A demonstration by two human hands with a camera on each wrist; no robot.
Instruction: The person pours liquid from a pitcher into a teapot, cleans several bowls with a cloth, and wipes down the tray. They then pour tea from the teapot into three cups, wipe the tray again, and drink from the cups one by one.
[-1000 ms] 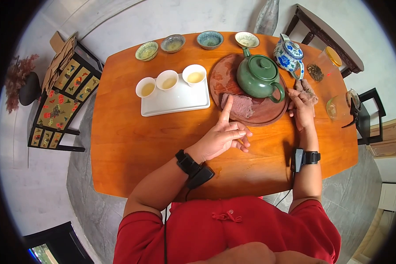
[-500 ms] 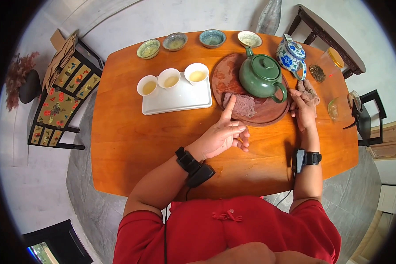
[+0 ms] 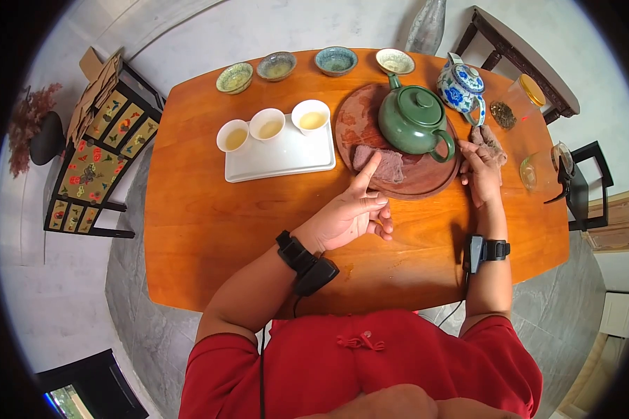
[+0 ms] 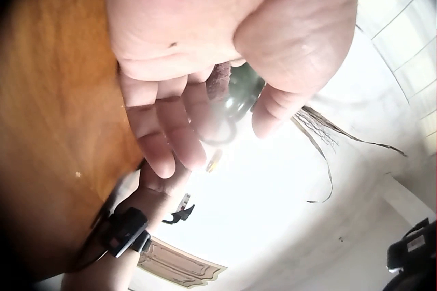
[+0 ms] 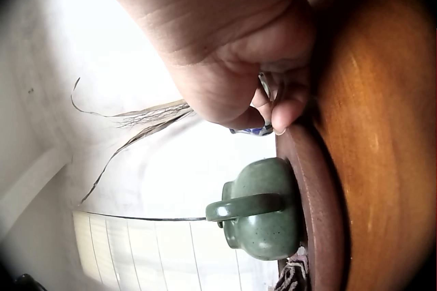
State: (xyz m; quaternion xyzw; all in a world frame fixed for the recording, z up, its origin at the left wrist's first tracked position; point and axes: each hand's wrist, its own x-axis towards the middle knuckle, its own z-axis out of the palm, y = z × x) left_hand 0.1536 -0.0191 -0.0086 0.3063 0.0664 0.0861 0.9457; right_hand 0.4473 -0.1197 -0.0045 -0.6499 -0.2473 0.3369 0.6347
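Note:
My left hand hovers before the round wooden tray, index finger extended and overlapping the folded pinkish-brown cloth; its other fingers curl loosely around nothing. On the tray stands a lidded green teapot, its handle facing right. My right hand rests on the table at the tray's right edge, fingers loosely bent, beside a crumpled brown cloth. In the right wrist view, the right thumb and fingertips sit close to the tray rim, with the green teapot beyond them.
Left of the tray, a white rectangular tray carries three white cups of pale tea. Several small bowls line the back edge. A blue-and-white teapot, a yellow-lidded jar and a glass pitcher stand at right.
My left index finger has shifted slightly to the right over the folded cloth. The right hand and the tea things have stayed put.

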